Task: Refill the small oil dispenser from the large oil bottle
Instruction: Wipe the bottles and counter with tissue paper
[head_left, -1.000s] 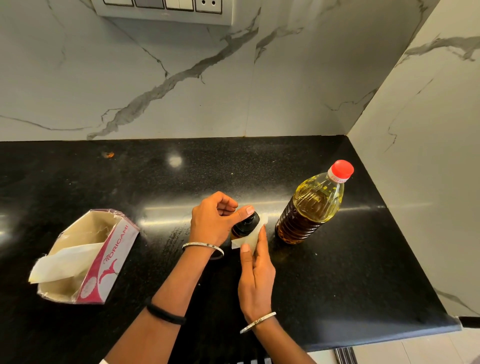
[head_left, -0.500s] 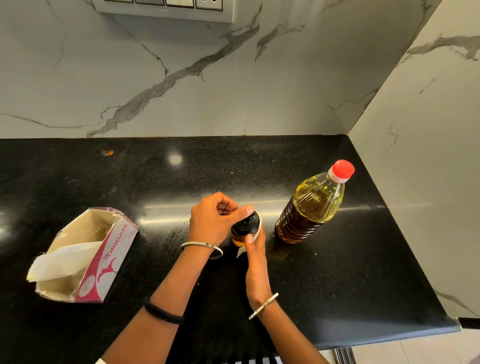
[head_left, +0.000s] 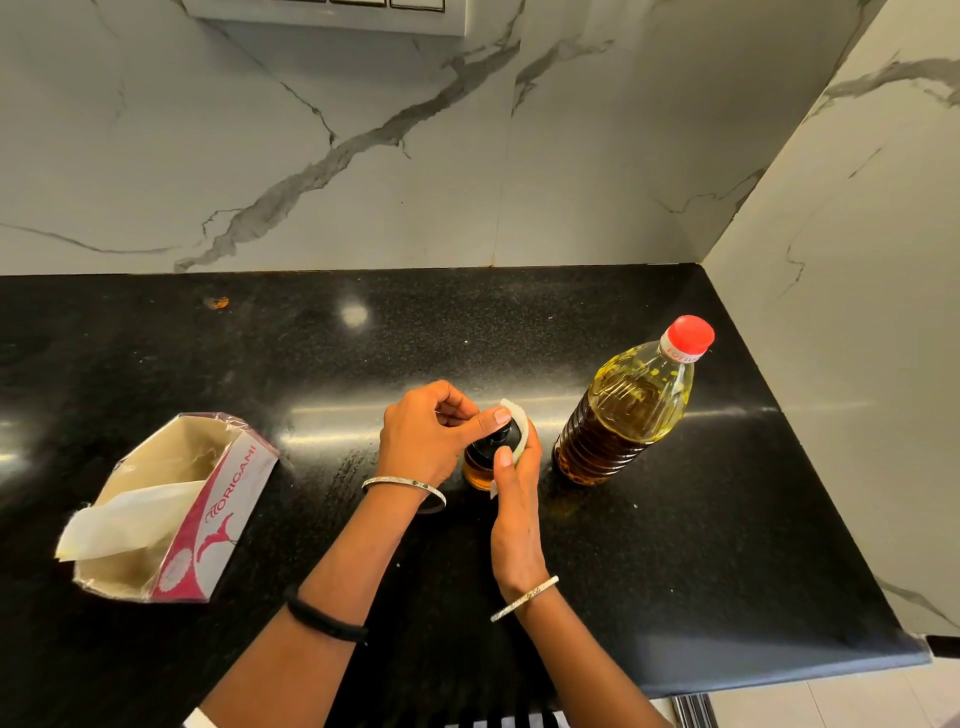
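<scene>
The small oil dispenser (head_left: 479, 462), glass with amber oil and a black top, stands on the black counter (head_left: 675, 545) at the centre. My left hand (head_left: 426, 434) grips its black top, thumb across the cap. My right hand (head_left: 514, 483) wraps round the dispenser's right side, pressing a white tissue (head_left: 519, 423) against it. The large oil bottle (head_left: 626, 410), clear plastic with yellow oil and a red cap on, stands upright just right of the dispenser, untouched.
An open pink and white tissue box (head_left: 208, 509) lies on its side at the left, a tissue sticking out. Marble walls close the back and right. The counter's front edge runs near my forearms. A small orange speck (head_left: 217, 302) lies at the back left.
My right hand has slid forward and curled round the dispenser's right side, carrying the tissue up from the front to the far side. My left hand has stayed on the cap.
</scene>
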